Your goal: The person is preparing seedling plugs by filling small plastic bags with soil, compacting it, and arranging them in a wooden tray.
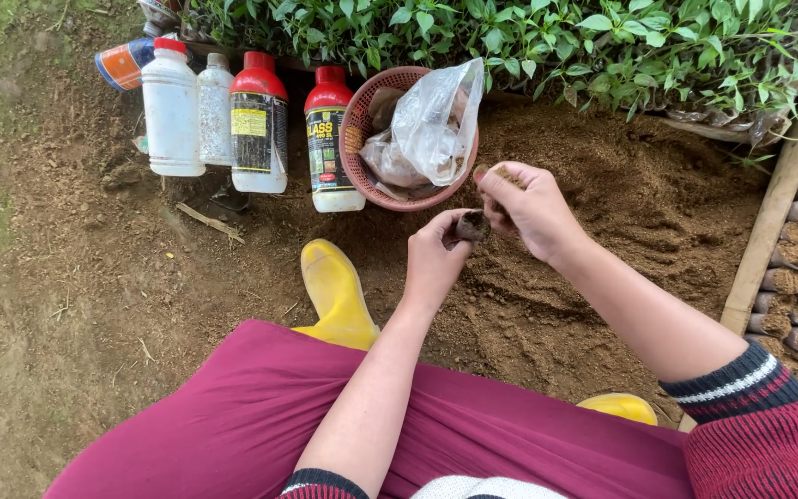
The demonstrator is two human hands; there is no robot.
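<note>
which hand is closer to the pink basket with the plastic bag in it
Right. The right hand is just beside the pink basket's lower right rim. The left hand sits lower, farther from it, holding a small dark soil-filled pot.

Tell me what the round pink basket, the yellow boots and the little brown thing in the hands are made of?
The basket looks like matte moulded plastic: its wall is a regular grid of holes. The yellow boot seems rubber or soft plastic, smooth with a slight shine. The small roll pinched between the left hand and right hand looks like packed soil, crumbly and brown like the soil heap behind; any wrapping is unclear.
</note>
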